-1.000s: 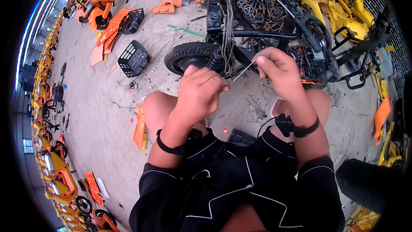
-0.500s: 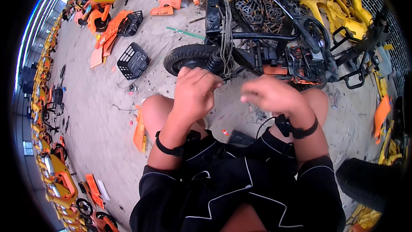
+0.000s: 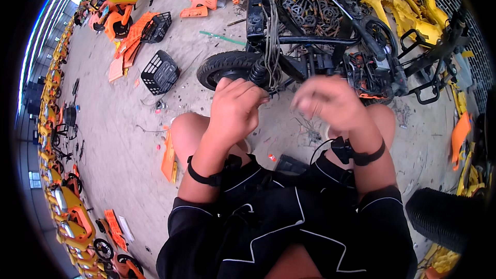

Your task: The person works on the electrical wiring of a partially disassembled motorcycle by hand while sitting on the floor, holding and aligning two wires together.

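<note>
In front of me lies a stripped scooter frame [image 3: 305, 41], black, with a bundle of grey cables [image 3: 272, 36] hanging over it. My left hand [image 3: 235, 107] is closed by the rear wheel [image 3: 206, 72] and the coil-spring shock absorber [image 3: 258, 72]. Its fingertips meet near the lower end of the shock; what they grip, if anything, is too small to make out. To the right, my right hand [image 3: 333, 104] hangs in front of the frame, apart from the left. Its fingers are bent and smeared by motion.
Beyond the frame lie a heap of dark metal parts [image 3: 310, 13] and yellow body panels [image 3: 408, 0]. Two black baskets, one nearer [image 3: 160, 72], and orange panels [image 3: 134, 36] lie left. A ridged black object [image 3: 439, 217] stands right. Scooters [image 3: 72, 206] line the far left.
My right hand has risen slightly and turned, with its fingers bending downward. The left hand has barely moved.
</note>
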Motion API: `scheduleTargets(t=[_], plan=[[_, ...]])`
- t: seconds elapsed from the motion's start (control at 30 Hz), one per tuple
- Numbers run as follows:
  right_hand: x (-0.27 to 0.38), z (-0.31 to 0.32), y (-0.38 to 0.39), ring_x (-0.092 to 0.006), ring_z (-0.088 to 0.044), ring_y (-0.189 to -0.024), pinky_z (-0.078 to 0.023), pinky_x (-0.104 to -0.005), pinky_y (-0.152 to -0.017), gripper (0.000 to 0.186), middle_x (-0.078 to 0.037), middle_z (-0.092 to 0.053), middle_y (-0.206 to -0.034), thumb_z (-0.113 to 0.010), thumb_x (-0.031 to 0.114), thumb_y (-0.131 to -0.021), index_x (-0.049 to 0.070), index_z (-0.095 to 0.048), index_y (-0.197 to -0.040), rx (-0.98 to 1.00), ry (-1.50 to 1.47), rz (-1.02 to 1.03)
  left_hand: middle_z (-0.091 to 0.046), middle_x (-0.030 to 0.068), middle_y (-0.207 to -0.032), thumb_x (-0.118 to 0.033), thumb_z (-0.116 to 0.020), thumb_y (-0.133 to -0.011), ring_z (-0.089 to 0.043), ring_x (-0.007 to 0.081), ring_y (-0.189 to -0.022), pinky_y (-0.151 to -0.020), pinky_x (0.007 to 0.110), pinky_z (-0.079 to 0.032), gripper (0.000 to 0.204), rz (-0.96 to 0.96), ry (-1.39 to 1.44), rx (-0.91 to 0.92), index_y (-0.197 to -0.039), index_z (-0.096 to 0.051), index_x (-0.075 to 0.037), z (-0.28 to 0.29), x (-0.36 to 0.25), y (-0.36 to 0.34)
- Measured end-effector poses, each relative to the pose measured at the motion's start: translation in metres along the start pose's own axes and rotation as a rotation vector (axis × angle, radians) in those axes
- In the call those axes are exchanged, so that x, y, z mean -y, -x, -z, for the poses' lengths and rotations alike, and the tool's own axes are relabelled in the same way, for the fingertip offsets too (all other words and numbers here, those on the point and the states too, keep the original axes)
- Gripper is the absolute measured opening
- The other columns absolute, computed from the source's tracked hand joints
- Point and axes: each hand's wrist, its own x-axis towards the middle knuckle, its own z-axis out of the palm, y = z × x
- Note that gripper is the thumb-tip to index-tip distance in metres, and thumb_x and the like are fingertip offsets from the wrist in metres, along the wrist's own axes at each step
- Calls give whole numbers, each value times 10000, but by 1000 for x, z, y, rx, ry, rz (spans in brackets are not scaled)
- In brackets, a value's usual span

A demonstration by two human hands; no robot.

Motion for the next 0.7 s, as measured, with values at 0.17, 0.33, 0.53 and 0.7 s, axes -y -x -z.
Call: scheduleTargets(t=[0.17, 0.33, 0.53, 0.7], plan=[[-40, 3, -7, -128, -600, -629, -475, -291, -590, 175, -48, -613, -708, -648, 195, -943, 24, -656, -975, -29, 506, -11, -621, 8, -716, 61, -622, -638, -563, 227, -680, -650, 341, -344, 201, 0, 23, -25, -755, -639, -101, 2, -4, -2], [-9, -3, -1, -128, -605, -656, -477, -308, -611, 179, -57, -596, -705, -621, 207, -961, 30, -650, -961, 74, -48, -55, -628, 12, -727, 60, -621, -631, -564, 227, -692, -651, 342, -342, 201, 56, -30, 26, -755, -638, -97, 2, 0, 0], [-35, 1, -9, -416, -604, -752, -478, -448, -666, 217, -213, -616, -778, -648, 236, -901, 21, -624, -917, 113, 556, -132, -623, 18, -725, 60, -623, -638, -564, 229, -702, -660, 343, -347, 194, 27, -4, 3, -756, -644, -92, 0, -3, -1], [-3, -4, -2, -195, -586, -634, -463, -330, -604, 192, -79, -592, -675, -643, 198, -942, 6, -636, -930, 112, -5, -59, -631, 18, -736, 63, -622, -641, -566, 227, -706, -663, 342, -347, 191, 61, -35, 27, -749, -641, -93, 1, 0, 1]])
